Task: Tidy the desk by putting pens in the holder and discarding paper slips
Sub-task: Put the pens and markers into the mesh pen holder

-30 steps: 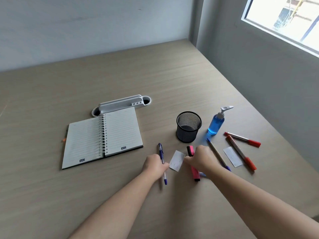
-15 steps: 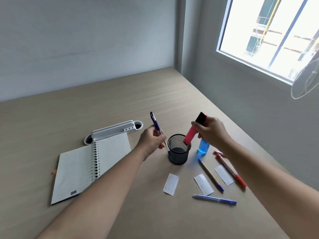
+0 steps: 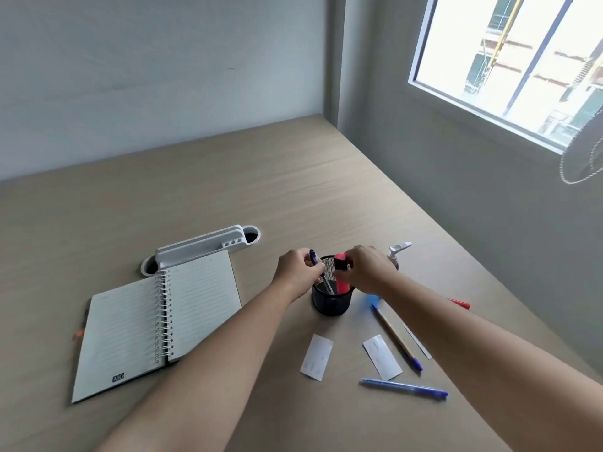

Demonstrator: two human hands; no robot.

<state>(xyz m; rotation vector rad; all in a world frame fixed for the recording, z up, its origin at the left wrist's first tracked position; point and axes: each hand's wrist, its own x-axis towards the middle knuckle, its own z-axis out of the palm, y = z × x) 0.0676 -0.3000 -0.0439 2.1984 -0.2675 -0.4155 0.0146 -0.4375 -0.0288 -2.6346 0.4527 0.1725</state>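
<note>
A black mesh holder (image 3: 331,303) stands mid-desk. My left hand (image 3: 298,272) grips a blue pen (image 3: 314,257) whose tip is down inside the holder. My right hand (image 3: 368,269) holds a pink highlighter (image 3: 341,285), also lowered into the holder. On the desk in front lie two white paper slips (image 3: 317,357) (image 3: 382,357), a third slip (image 3: 417,341) partly under my right arm, a wooden pen with a blue cap (image 3: 396,336) and a blue pen (image 3: 404,388). A red marker tip (image 3: 460,303) shows beyond my right forearm.
An open spiral notebook (image 3: 156,321) lies at the left, with a white cable-port tray (image 3: 202,247) behind it. A pump bottle (image 3: 398,249) stands right behind my right hand. The wall runs along the desk's right edge, with a window above.
Both hands came down from above the holder; the blue pen and the pink highlighter now reach inside it. The view tilted slightly.
</note>
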